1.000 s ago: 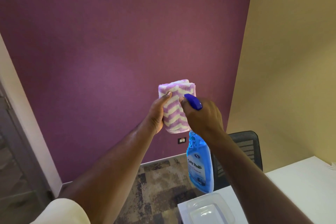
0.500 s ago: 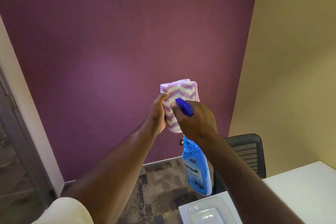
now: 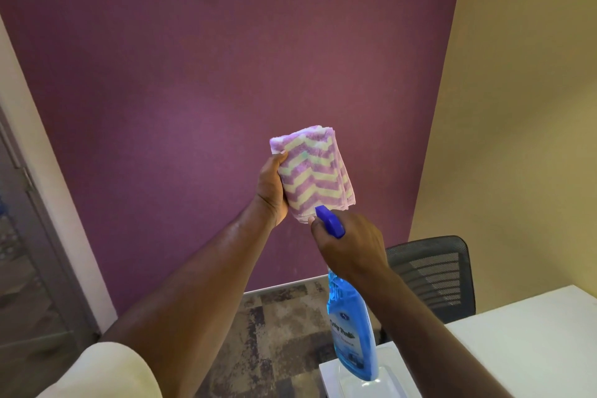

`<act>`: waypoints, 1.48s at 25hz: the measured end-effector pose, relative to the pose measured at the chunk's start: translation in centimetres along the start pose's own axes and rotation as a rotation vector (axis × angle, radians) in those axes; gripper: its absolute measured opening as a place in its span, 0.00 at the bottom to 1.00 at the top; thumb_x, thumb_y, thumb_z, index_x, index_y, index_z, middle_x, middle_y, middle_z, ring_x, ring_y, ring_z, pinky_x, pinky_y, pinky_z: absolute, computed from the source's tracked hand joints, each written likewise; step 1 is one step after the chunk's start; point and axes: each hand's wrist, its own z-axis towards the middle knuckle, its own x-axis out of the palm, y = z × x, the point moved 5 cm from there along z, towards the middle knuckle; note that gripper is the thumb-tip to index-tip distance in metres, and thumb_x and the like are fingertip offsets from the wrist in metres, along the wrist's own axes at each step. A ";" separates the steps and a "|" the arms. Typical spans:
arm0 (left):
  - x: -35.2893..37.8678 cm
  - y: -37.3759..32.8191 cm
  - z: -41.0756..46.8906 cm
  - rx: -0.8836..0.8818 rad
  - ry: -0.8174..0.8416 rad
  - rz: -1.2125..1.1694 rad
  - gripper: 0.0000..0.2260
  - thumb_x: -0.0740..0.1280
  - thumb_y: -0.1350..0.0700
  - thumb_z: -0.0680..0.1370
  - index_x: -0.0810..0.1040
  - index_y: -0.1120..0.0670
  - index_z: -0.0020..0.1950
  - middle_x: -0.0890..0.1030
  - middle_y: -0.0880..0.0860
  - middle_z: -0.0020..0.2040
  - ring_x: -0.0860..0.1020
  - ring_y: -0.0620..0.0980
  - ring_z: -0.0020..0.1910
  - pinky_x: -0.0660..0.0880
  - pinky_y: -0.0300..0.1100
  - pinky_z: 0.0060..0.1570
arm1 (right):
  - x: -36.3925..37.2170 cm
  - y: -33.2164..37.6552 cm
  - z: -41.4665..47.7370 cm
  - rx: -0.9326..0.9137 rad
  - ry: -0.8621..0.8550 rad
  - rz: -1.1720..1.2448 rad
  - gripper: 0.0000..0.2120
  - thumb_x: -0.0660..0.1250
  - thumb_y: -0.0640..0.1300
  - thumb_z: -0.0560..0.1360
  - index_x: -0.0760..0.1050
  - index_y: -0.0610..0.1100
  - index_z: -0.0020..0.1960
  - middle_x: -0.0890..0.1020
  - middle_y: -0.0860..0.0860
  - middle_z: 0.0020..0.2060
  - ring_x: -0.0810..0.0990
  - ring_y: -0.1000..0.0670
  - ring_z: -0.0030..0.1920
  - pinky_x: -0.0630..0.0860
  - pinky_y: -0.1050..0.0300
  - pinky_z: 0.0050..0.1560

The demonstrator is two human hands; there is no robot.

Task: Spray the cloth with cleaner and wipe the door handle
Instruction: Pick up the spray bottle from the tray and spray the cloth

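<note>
My left hand (image 3: 270, 186) holds a folded cloth (image 3: 313, 173) with purple and pale yellow zigzag stripes, upright in front of the purple wall. My right hand (image 3: 350, 245) grips the neck of a blue spray bottle (image 3: 350, 326). Its dark blue nozzle (image 3: 329, 221) points at the cloth's lower edge, almost touching it. The bottle hangs down below my fist. A door (image 3: 29, 268) shows at the far left edge; its handle is not in view.
A white table (image 3: 523, 342) fills the lower right, with a clear plastic tray (image 3: 371, 386) at its near corner under the bottle. A black mesh chair (image 3: 433, 275) stands behind the table by the yellow wall. Patterned carpet lies below.
My right hand with the bottle has dropped lower, so the nozzle now sits at the cloth's bottom edge and more of the cloth shows. My left hand still holds the cloth.
</note>
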 end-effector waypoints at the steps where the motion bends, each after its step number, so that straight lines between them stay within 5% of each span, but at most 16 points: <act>1: 0.0 0.0 0.1 -0.001 -0.006 0.006 0.20 0.59 0.47 0.82 0.80 0.56 0.68 0.84 0.60 0.62 0.83 0.61 0.59 0.78 0.61 0.62 | 0.0 -0.3 -0.1 0.005 0.007 -0.005 0.21 0.67 0.55 0.79 0.65 0.51 0.31 0.69 0.54 0.24 0.68 0.52 0.26 0.65 0.56 0.30; 13: 0.8 0.4 -0.3 -0.005 0.047 0.007 0.17 0.60 0.48 0.82 0.82 0.54 0.63 0.86 0.57 0.56 0.85 0.58 0.54 0.84 0.55 0.53 | -3.4 -5.3 0.6 0.178 -0.069 0.042 0.25 0.68 0.54 0.79 0.66 0.47 0.28 0.68 0.53 0.18 0.68 0.53 0.21 0.72 0.52 0.28; 17: 1.4 1.2 -0.4 -0.010 0.064 0.036 0.18 0.62 0.46 0.80 0.82 0.53 0.62 0.87 0.57 0.57 0.85 0.58 0.54 0.82 0.58 0.56 | -4.1 -4.8 1.0 0.140 -0.089 0.103 0.25 0.70 0.55 0.78 0.65 0.48 0.27 0.69 0.55 0.18 0.67 0.53 0.21 0.66 0.57 0.29; 23: 2.1 2.9 -1.0 -0.066 0.062 0.066 0.20 0.65 0.44 0.73 0.84 0.52 0.58 0.88 0.56 0.54 0.87 0.55 0.50 0.84 0.51 0.47 | -5.3 -2.1 2.1 0.014 -0.099 0.093 0.19 0.68 0.54 0.80 0.72 0.48 0.33 0.73 0.54 0.25 0.72 0.51 0.27 0.71 0.57 0.32; 29: 2.8 3.6 -1.2 -0.086 0.057 0.055 0.16 0.62 0.47 0.81 0.83 0.53 0.61 0.88 0.56 0.55 0.87 0.53 0.51 0.84 0.47 0.46 | -4.7 -0.6 1.7 -0.033 -0.066 0.039 0.22 0.69 0.53 0.79 0.67 0.50 0.30 0.71 0.53 0.23 0.71 0.51 0.25 0.69 0.57 0.30; 33: 3.3 3.0 -0.9 -0.065 0.055 0.048 0.16 0.60 0.47 0.83 0.83 0.52 0.61 0.88 0.55 0.55 0.87 0.54 0.51 0.84 0.48 0.45 | -3.2 -0.8 0.4 -0.046 0.033 -0.010 0.15 0.67 0.56 0.79 0.76 0.49 0.38 0.78 0.52 0.29 0.77 0.48 0.32 0.76 0.53 0.38; 37: 3.7 2.8 -0.8 -0.039 0.049 0.039 0.16 0.59 0.47 0.84 0.82 0.52 0.63 0.87 0.55 0.55 0.86 0.54 0.52 0.84 0.51 0.47 | -2.4 -1.5 -0.5 -0.041 0.038 -0.049 0.18 0.66 0.56 0.79 0.70 0.51 0.34 0.72 0.54 0.26 0.71 0.52 0.29 0.69 0.59 0.34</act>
